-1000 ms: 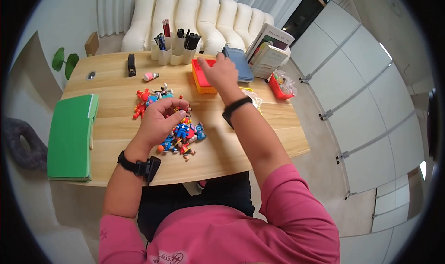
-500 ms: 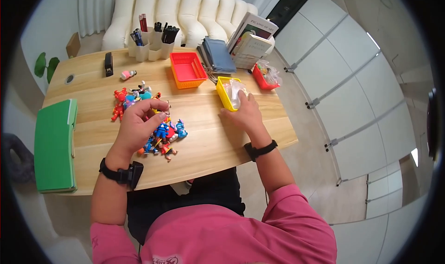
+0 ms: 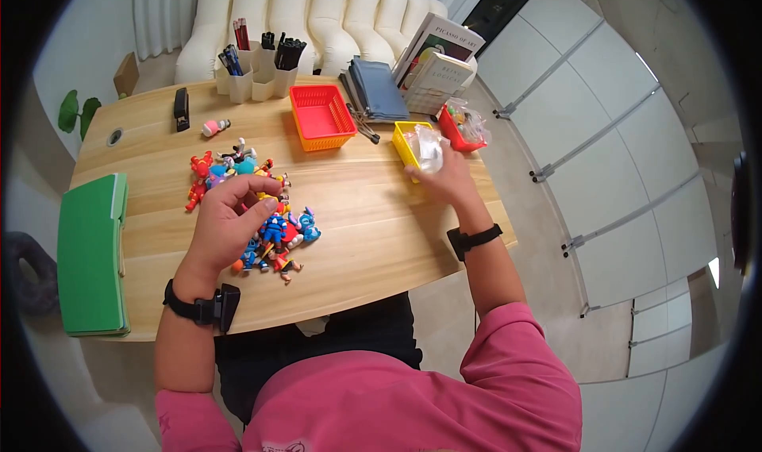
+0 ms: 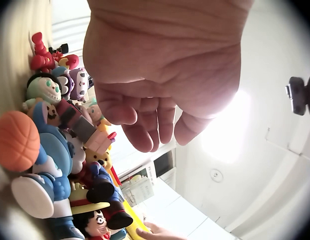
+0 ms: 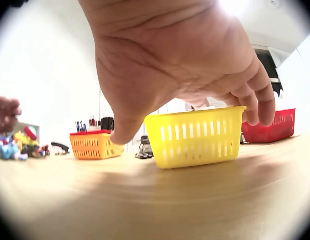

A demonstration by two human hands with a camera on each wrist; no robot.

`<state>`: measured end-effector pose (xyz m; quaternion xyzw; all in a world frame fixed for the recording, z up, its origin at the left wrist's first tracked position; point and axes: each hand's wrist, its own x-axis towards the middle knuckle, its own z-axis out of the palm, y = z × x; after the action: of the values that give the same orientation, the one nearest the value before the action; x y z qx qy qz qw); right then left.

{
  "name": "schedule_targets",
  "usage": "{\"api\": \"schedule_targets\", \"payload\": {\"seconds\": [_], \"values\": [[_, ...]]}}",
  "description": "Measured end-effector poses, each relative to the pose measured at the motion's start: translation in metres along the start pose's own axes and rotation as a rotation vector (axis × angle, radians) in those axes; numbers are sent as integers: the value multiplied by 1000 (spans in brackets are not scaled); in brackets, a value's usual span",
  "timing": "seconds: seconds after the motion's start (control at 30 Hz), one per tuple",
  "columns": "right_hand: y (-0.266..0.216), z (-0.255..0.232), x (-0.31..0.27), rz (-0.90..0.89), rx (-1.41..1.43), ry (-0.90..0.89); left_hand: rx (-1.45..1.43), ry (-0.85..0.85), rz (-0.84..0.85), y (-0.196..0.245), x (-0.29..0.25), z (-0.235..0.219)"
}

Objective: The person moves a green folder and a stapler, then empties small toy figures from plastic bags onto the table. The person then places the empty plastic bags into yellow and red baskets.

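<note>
My left hand (image 3: 230,218) hovers over a heap of small toy figures (image 3: 278,234), its fingers loosely bent and nothing between them. The left wrist view shows a figure with an orange basketball (image 4: 17,141) and a straw-hatted figure (image 4: 92,220) close below the palm. At the right, my right hand (image 3: 451,180) spans a yellow plastic basket (image 5: 195,137), which contains clear plastic bags (image 3: 427,146). The thumb (image 5: 126,131) stands apart from its left side, while the fingers (image 5: 265,102) hang at its right edge. The basket stands on the table.
A red basket in an orange one (image 3: 324,119) stands mid-table; another red basket (image 3: 463,130) with bagged items is just beyond the yellow one. Pen holders (image 3: 262,79), a stapler (image 3: 182,109), books (image 3: 436,63) and blue-grey folders (image 3: 377,91) line the back. A green folder (image 3: 91,253) lies left.
My right hand came down from above the red basket to the yellow basket, which has since shifted right, closer to the other red basket. The left hand has stayed over the figures.
</note>
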<state>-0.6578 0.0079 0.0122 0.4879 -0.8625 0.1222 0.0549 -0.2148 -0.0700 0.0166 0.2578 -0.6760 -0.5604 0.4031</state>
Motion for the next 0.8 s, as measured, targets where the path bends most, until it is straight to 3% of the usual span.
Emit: {"api": "schedule_targets", "payload": {"seconds": [0.03, 0.07, 0.13, 0.17, 0.23, 0.33, 0.57, 0.8], "values": [[15, 4, 13, -59, 132, 157, 5, 0, -17, 1, 0, 0], [25, -3, 23, -55, 135, 156, 12, -1, -34, 2, 0, -1], [43, -14, 40, 121, 600, 122, -22, -4, -76, 3, 0, 0], [50, -15, 49, 130, 606, 124, -58, -1, -115, 4, 0, 0], [58, -14, 62, 272, 125, 109, -47, -7, -107, 2, 1, 1], [66, -4, 67, 218, -32, 99, -21, -11, -113, 1, 1, 0], [97, 16, 76, 233, -52, 172, -23, 11, -125, 0, 1, -1], [110, -13, -18, 275, -57, 216, -44, 40, -117, -5, 1, -2]]}}
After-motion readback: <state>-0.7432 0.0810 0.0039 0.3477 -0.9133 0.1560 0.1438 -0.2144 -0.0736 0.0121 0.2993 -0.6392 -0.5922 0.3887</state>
